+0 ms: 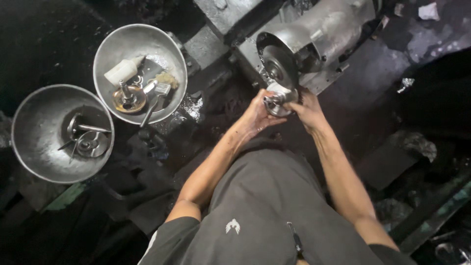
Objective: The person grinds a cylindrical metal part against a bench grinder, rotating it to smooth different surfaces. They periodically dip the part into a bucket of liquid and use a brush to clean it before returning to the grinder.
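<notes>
Gripping a metal part [277, 100], both hands [257, 114] meet at the grinding wheel [278, 66].

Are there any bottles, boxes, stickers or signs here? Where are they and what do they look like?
White plastic bottle: lying on its side in the nearer metal bowl, left of the grinding machine; its side looks plain.
Small white bird-shaped logo: on the person's grey shirt, bottom middle.
No boxes, signs or screens.

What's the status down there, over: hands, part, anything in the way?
Left hand and right hand both grip small round shiny metal part. Part held against grey grinding wheel. Two round metal bowls off left, nothing between.
</notes>
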